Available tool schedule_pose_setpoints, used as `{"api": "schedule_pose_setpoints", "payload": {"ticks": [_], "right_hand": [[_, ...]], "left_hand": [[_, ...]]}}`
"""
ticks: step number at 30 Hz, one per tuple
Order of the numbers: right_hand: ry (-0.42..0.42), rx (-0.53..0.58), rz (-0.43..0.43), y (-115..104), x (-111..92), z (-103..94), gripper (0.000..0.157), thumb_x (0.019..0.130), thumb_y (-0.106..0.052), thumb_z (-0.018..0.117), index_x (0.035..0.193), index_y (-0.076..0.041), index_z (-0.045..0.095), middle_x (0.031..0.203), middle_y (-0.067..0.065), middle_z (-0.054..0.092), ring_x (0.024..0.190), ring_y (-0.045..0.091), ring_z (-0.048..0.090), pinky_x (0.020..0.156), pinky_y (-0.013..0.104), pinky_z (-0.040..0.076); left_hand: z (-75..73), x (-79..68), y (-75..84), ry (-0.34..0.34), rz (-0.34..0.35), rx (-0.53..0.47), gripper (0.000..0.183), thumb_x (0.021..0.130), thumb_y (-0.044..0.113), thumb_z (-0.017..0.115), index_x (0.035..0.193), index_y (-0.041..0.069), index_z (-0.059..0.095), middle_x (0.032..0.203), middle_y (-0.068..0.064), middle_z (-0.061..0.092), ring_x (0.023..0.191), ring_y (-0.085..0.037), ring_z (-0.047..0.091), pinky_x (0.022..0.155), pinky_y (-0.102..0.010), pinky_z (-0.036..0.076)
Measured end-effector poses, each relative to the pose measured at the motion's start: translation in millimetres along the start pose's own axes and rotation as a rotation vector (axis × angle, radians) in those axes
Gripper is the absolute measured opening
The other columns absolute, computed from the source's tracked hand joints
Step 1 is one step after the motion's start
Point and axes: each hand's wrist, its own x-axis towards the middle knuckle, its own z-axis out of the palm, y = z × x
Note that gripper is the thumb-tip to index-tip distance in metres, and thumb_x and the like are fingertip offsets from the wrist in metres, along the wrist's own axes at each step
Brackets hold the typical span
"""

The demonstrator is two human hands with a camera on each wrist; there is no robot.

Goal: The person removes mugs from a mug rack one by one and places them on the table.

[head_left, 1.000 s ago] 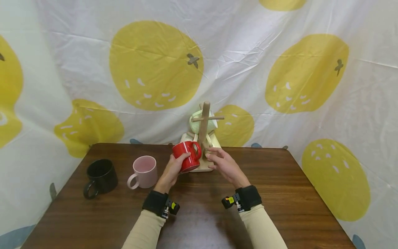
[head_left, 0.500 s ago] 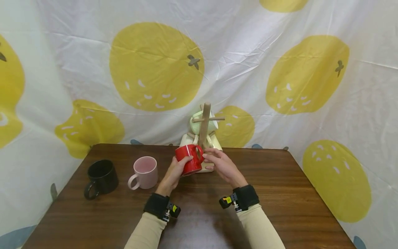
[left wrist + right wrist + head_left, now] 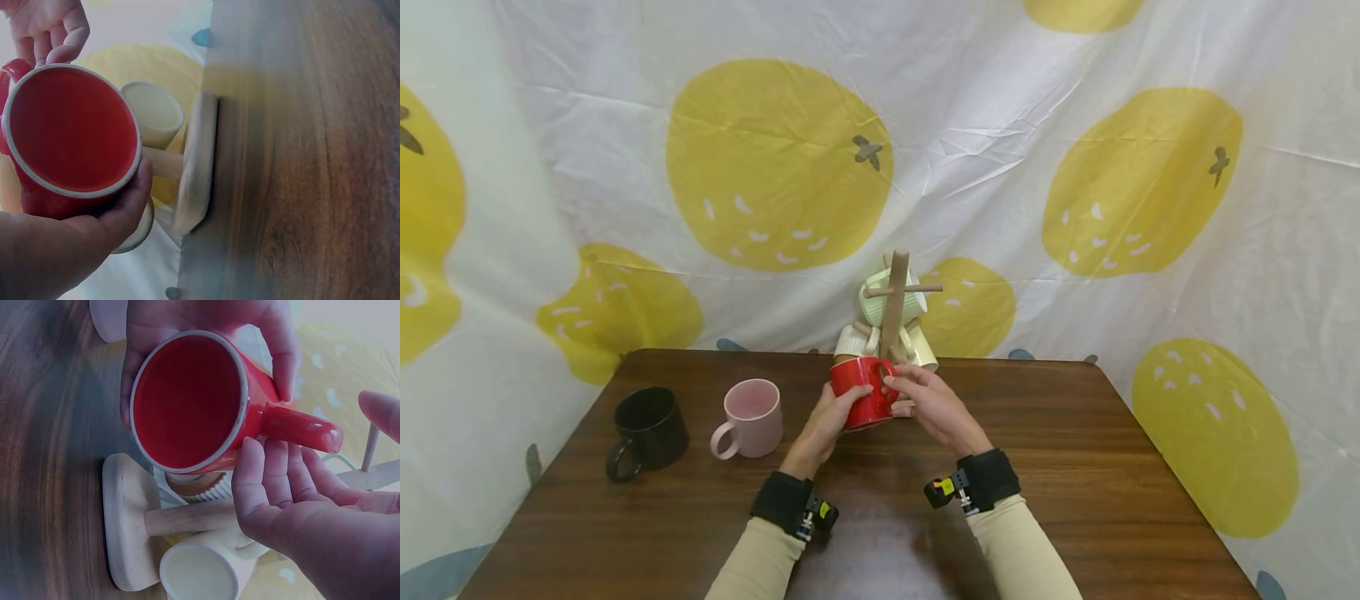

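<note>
My left hand (image 3: 822,422) grips a red mug (image 3: 850,377) around its body, thumb across the near side. The mug is tilted, its base facing the wrist cameras and its handle (image 3: 300,428) pointing right. At that handle is my right hand (image 3: 942,410); its fingers touch the mug just under the handle, while the thumb (image 3: 382,414) stands apart in the right wrist view. Right behind the red mug stands a wooden mug tree (image 3: 895,308). On it hang a pale green mug (image 3: 874,310) higher up, a white mug (image 3: 850,342) lower left and a cream mug (image 3: 923,354) lower right.
A pink mug (image 3: 760,425) and a black mug (image 3: 657,435) stand upright on the left of the wooden table (image 3: 1075,467), handles toward the near left. A bare peg (image 3: 925,288) sticks out of the mug tree. Behind hangs a fruit-patterned curtain (image 3: 977,183).
The red mug in my left hand has come slightly right and nearer, away from the mug tree. My right hand has closed the gap to its handle.
</note>
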Motion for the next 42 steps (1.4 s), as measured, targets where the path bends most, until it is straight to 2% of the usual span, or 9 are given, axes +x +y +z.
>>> {"api": "schedule_pose_setpoints", "payload": {"ticks": [10, 14, 22, 42], "right_hand": [[-0.026, 0.033, 0.011, 0.1, 1.0, 5.0, 0.037, 0.099, -0.021, 0.058, 0.124, 0.005, 0.052, 0.091, 0.005, 0.061, 0.085, 0.018, 0.057, 0.073, 0.033, 0.057], [-0.029, 0.057, 0.028, 4.0, 2.3, 8.3, 0.030, 0.102, -0.023, 0.053, 0.116, 0.004, 0.055, 0.086, 0.006, 0.062, 0.079, 0.019, 0.059, 0.071, 0.033, 0.058], [-0.023, 0.046, 0.026, 10.8, 3.3, 10.7, 0.029, 0.107, -0.025, 0.043, 0.107, 0.001, 0.056, 0.078, 0.005, 0.059, 0.071, 0.018, 0.056, 0.063, 0.029, 0.054], [-0.054, 0.060, 0.051, 12.5, 3.3, 12.3, 0.028, 0.107, -0.024, 0.041, 0.089, -0.005, 0.051, 0.068, 0.003, 0.052, 0.064, 0.016, 0.052, 0.064, 0.033, 0.055]], "left_hand": [[-1.1, -0.9, -4.4, -0.024, 0.000, 0.020, 0.071, 0.091, 0.038, 0.065, 0.142, 0.004, 0.029, 0.138, -0.017, 0.046, 0.121, -0.031, 0.048, 0.100, -0.042, 0.040], [-2.1, -0.8, -7.4, -0.040, 0.007, 0.010, 0.068, 0.092, 0.034, 0.064, 0.142, 0.004, 0.029, 0.137, -0.017, 0.046, 0.120, -0.031, 0.049, 0.099, -0.041, 0.042], [-2.8, -3.8, -8.8, -0.058, -0.009, 0.029, 0.068, 0.091, 0.038, 0.064, 0.141, 0.007, 0.029, 0.136, -0.015, 0.046, 0.119, -0.031, 0.048, 0.098, -0.041, 0.043], [-6.9, -3.2, -14.8, -0.084, -0.026, 0.004, 0.070, 0.090, 0.038, 0.066, 0.142, 0.009, 0.029, 0.137, -0.014, 0.046, 0.121, -0.030, 0.047, 0.097, -0.041, 0.042]]}}
